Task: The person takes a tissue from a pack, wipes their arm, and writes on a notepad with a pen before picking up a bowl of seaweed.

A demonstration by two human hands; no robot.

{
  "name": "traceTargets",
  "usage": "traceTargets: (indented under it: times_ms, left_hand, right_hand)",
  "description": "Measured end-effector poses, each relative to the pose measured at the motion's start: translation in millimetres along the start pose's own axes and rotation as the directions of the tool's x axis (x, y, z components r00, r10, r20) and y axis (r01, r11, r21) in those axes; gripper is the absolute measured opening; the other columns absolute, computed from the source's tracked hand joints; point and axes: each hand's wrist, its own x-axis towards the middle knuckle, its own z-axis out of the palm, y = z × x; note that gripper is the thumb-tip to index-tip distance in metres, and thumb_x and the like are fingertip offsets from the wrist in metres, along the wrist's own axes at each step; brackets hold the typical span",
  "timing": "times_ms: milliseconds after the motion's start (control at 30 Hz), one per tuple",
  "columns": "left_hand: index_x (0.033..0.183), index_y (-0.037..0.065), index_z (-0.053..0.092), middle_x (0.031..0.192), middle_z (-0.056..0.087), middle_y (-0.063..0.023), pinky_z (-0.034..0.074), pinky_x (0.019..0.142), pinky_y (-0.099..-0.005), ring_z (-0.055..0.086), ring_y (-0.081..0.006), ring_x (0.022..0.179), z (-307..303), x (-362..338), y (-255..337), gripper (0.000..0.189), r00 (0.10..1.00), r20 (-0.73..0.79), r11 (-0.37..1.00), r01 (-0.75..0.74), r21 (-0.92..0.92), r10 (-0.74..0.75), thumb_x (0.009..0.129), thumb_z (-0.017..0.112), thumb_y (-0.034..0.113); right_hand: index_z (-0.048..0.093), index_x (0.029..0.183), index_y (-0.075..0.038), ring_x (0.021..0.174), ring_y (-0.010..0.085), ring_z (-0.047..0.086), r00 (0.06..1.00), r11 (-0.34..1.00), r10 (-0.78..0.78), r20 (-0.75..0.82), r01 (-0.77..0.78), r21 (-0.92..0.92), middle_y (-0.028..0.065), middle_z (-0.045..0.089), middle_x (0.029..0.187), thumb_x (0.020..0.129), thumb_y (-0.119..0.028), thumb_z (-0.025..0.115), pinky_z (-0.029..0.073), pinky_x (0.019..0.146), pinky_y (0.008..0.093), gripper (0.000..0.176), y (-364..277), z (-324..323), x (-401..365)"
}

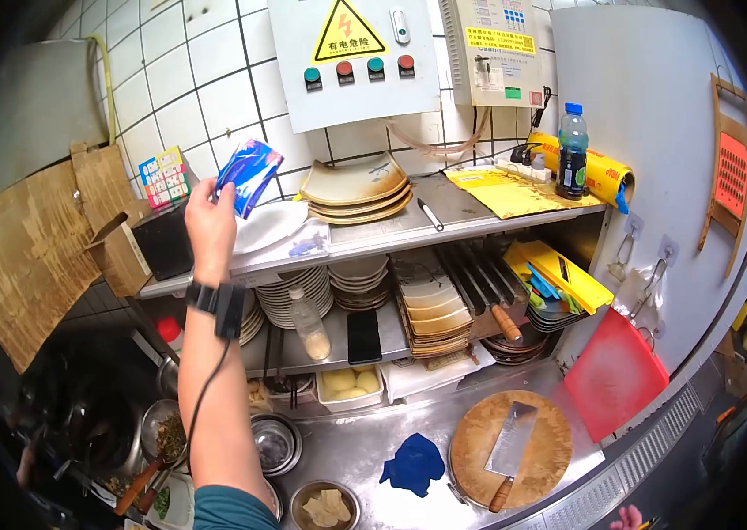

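My left hand [212,221] is raised above the left part of the upper shelf, its fingers closed on a shiny blue packet [252,177]. A black device with a cable is strapped to that wrist. Just below and right of the hand are a white plate [272,224] and a clear plastic bag [305,243]. At the bottom right edge, only the curled fingers of my right hand [628,518] show, beside a thin yellow-orange thing that I cannot make out.
Curved plates [358,190], a marker [430,215] and a bottle [572,152] stand or lie on the upper shelf [373,237]. Below are stacked dishes, knives and a plastic bottle [309,325]. The counter holds a blue cloth [413,465] and a cleaver [512,440] on a round board [471,424].
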Motion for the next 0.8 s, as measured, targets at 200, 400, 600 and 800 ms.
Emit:
traceTargets:
  times_ms: [200,400,600,800]
  left_hand:
    - [0.104,-0.002,0.061,0.13,0.061,-0.0137,0.047,0.098,-0.0319,0.058,-0.0193,0.115,-11.6,-150.5,159.1,0.016,0.926,0.352,0.827,0.305,-0.473,-0.14,0.091,0.066,0.006]
    - [0.103,0.001,0.07,0.135,0.058,-0.0175,0.051,0.096,-0.037,0.062,-0.0259,0.116,-3.8,-365.3,231.8,0.017,0.795,0.585,0.807,0.446,-0.387,-0.158,0.087,0.069,0.005]
    - [0.114,-0.002,0.064,0.148,0.042,-0.0208,0.035,0.112,-0.042,0.041,-0.0332,0.138,-23.0,-458.4,248.8,0.025,0.61,0.742,0.613,0.707,-0.353,-0.277,0.089,0.066,0.002]
    - [0.103,-0.003,0.067,0.143,0.05,-0.0199,0.034,0.113,-0.0396,0.045,-0.0326,0.136,-17.3,-464.6,276.3,0.018,0.417,0.903,0.373,0.857,-0.355,-0.098,0.088,0.062,0.004]
  right_hand:
    - [0.044,0.142,0.001,0.048,0.0046,0.041,0.897,0.991,-0.099,0.431,0.048,0.128,0.0231,0.058,0.132,0.088,-0.013,0.056,0.029,0.039,0.0177,0.057,3.6,127.7,45.9]
    - [0.0,0.162,-0.021,0.082,0.0168,0.065,0.46,0.998,0.011,0.888,-0.062,0.02,0.0129,0.041,0.15,0.071,0.0,0.07,0.054,0.07,0.0288,0.116,17.4,267.4,24.5]
    - [0.046,0.137,-0.005,0.075,0.0074,0.056,0.303,0.94,0.255,0.918,-0.301,-0.161,0.0039,0.063,0.116,0.094,-0.019,0.062,0.038,0.055,0.0199,0.048,75.0,220.3,60.2]
    - [0.021,0.159,-0.013,0.082,0.0055,0.055,0.312,0.929,0.193,0.93,-0.363,-0.071,0.0039,0.057,0.13,0.088,-0.024,0.063,0.038,0.055,0.0192,0.083,45.2,178.5,68.2]
